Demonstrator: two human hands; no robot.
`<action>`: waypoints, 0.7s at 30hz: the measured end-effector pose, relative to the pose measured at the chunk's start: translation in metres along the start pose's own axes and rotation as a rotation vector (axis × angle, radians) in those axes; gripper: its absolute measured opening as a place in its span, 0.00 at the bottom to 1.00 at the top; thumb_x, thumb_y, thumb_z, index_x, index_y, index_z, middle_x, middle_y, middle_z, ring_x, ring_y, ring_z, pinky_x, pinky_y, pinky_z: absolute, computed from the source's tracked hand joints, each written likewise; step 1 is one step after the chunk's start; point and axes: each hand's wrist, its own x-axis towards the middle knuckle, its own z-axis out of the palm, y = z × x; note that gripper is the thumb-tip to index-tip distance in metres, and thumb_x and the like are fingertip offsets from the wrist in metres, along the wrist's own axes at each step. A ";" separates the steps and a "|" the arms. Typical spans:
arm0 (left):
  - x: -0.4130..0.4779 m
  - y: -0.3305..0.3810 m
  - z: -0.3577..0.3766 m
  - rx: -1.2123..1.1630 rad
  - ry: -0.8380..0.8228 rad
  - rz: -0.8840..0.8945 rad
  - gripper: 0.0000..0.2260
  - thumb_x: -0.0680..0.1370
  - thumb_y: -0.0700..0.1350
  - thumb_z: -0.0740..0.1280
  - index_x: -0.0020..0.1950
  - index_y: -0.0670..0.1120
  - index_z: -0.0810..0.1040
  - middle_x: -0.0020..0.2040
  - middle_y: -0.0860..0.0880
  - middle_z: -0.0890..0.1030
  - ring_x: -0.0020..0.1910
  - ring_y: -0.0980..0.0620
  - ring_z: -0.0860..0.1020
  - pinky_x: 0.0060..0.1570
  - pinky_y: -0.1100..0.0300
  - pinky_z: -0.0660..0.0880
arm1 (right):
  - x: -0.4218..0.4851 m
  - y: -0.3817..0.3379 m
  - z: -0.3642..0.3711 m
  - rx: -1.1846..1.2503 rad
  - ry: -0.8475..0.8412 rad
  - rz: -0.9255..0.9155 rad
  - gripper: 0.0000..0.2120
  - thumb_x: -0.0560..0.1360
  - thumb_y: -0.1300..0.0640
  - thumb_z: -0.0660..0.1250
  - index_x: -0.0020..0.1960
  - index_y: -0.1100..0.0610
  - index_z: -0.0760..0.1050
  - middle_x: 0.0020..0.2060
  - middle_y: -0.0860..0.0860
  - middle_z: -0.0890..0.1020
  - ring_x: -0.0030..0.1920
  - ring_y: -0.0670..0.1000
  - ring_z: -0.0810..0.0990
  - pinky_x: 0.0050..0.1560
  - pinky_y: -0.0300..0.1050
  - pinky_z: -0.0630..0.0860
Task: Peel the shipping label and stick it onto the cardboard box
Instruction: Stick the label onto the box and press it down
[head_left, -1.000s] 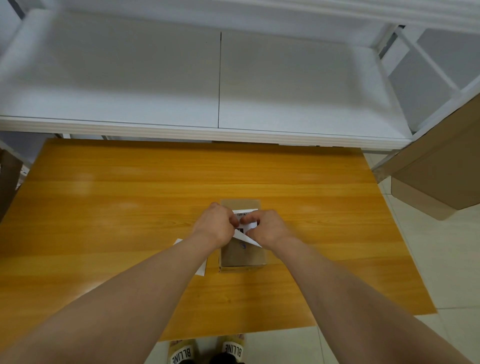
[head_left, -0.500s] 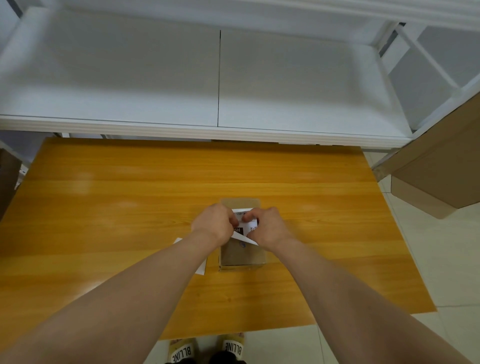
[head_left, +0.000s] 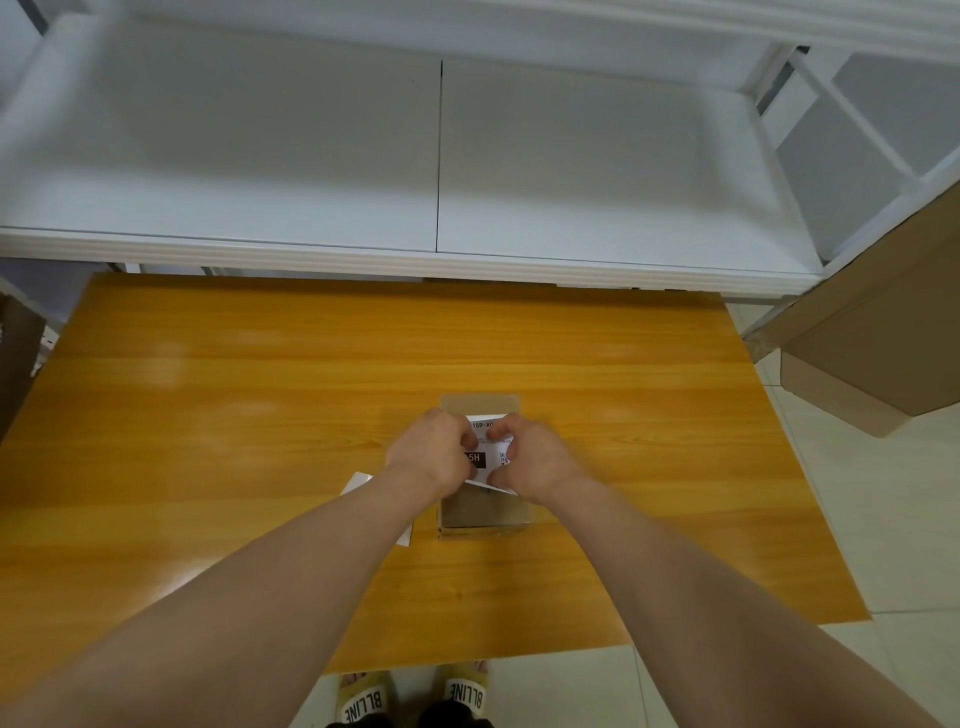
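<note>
A small brown cardboard box (head_left: 485, 512) stands on the orange wooden table (head_left: 260, 426), near its front middle. Over the box top I hold a white shipping label (head_left: 488, 447) with black print. My left hand (head_left: 431, 452) pinches its left side and my right hand (head_left: 530, 457) pinches its right side. The label's near edge curls up off the box. Whether its far part touches the box is hidden by my fingers.
A white sheet (head_left: 358, 486) lies on the table under my left forearm. A white shelf unit (head_left: 441, 171) runs along the table's far edge. A large cardboard box (head_left: 883, 343) stands off the table's right side. My slippered feet (head_left: 415, 696) show below the front edge.
Both hands have drawn slightly closer together over the box, and the label now sits lower, with more of its printed face showing between my fingers.
</note>
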 end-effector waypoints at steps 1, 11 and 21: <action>-0.001 0.000 0.001 0.002 -0.005 0.004 0.17 0.72 0.47 0.75 0.61 0.51 0.80 0.63 0.46 0.77 0.58 0.45 0.78 0.50 0.54 0.77 | 0.000 0.001 0.000 0.006 -0.009 0.000 0.27 0.71 0.62 0.75 0.67 0.51 0.71 0.49 0.50 0.74 0.47 0.52 0.76 0.46 0.43 0.73; -0.005 -0.003 0.002 0.001 -0.043 0.044 0.24 0.71 0.46 0.77 0.65 0.51 0.76 0.62 0.46 0.74 0.58 0.46 0.77 0.50 0.55 0.75 | 0.000 0.006 0.008 0.086 -0.026 0.027 0.21 0.72 0.66 0.72 0.62 0.55 0.73 0.44 0.53 0.82 0.47 0.53 0.80 0.46 0.44 0.75; -0.010 -0.003 0.008 0.034 -0.066 0.110 0.21 0.71 0.45 0.76 0.63 0.51 0.77 0.62 0.47 0.74 0.56 0.47 0.77 0.49 0.57 0.75 | 0.002 0.002 0.012 -0.012 -0.022 0.010 0.12 0.72 0.67 0.68 0.48 0.52 0.73 0.42 0.53 0.80 0.48 0.55 0.80 0.53 0.50 0.79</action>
